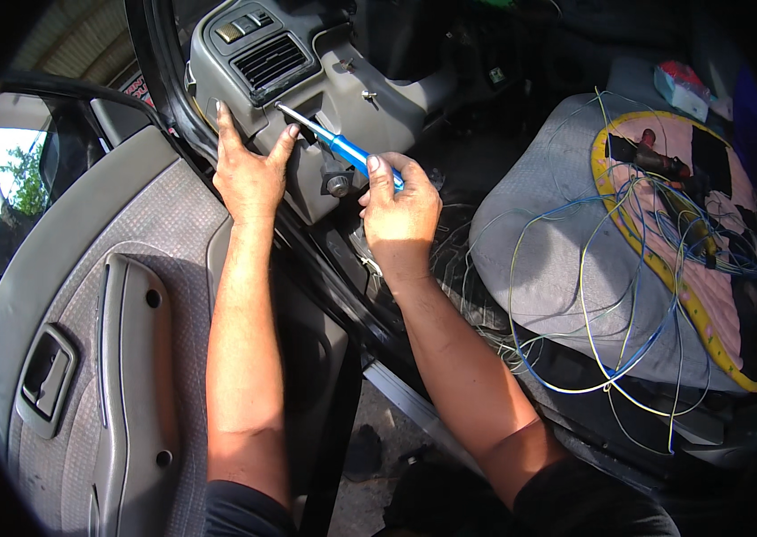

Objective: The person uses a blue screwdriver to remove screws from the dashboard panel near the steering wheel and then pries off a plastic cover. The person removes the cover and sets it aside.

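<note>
A screwdriver [349, 152] with a blue handle and a bare metal shaft is gripped in my right hand [403, 215]. Its tip meets the grey dashboard panel [356, 107] at the lower edge of the black-slatted air vent [272, 64]. My left hand [250, 182] rests against the door-side end of the panel, thumb and index finger spread apart and holding nothing. Between the two hands, below the shaft, a round dark knob [337, 184] sits on the lower panel. An ignition-like metal piece [369, 95] sticks out of the panel farther right.
An open car door [163, 188] with a grey armrest [135, 358] stands at the left. On the right, the grey seat [535, 197] carries a yellow-edged pink cloth [726, 313], tangled thin wires [582, 286], a dark red-and-black tool [651, 159] and a red-and-white packet [683, 88].
</note>
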The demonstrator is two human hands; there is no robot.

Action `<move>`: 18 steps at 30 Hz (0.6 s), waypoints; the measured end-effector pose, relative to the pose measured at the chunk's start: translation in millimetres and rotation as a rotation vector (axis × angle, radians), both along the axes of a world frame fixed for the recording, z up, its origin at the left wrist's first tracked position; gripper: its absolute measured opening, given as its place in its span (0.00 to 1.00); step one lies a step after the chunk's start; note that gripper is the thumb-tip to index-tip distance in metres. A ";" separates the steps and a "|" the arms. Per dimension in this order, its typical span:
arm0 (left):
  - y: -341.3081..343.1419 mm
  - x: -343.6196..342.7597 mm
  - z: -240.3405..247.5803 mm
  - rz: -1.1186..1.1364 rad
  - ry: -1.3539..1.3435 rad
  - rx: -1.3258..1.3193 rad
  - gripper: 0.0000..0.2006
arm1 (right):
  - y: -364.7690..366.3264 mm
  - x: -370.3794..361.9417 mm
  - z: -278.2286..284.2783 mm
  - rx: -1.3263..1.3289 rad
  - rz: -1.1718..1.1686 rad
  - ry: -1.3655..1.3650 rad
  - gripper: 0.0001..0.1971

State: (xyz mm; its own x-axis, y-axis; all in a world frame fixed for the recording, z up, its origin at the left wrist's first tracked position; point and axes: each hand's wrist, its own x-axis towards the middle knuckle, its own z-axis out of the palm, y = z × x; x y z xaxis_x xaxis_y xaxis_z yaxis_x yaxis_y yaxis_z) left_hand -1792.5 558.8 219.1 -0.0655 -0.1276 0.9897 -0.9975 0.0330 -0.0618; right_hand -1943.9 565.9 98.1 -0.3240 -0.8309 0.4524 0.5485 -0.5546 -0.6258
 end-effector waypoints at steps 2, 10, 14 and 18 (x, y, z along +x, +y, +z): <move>3.2 2.8 -1.1 0.013 -0.009 -0.001 0.58 | 12.0 -7.4 5.4 0.110 0.197 0.008 0.15; 8.1 0.3 -2.1 0.009 0.018 0.054 0.58 | 11.1 19.2 -8.0 -0.004 0.148 -0.182 0.19; 0.6 -6.5 2.0 -0.013 0.016 0.056 0.57 | 21.0 13.0 5.4 -0.095 0.076 -0.352 0.15; 0.3 6.4 -1.1 -0.010 -0.050 -0.007 0.57 | 14.8 12.6 -3.1 -0.023 -0.043 0.024 0.19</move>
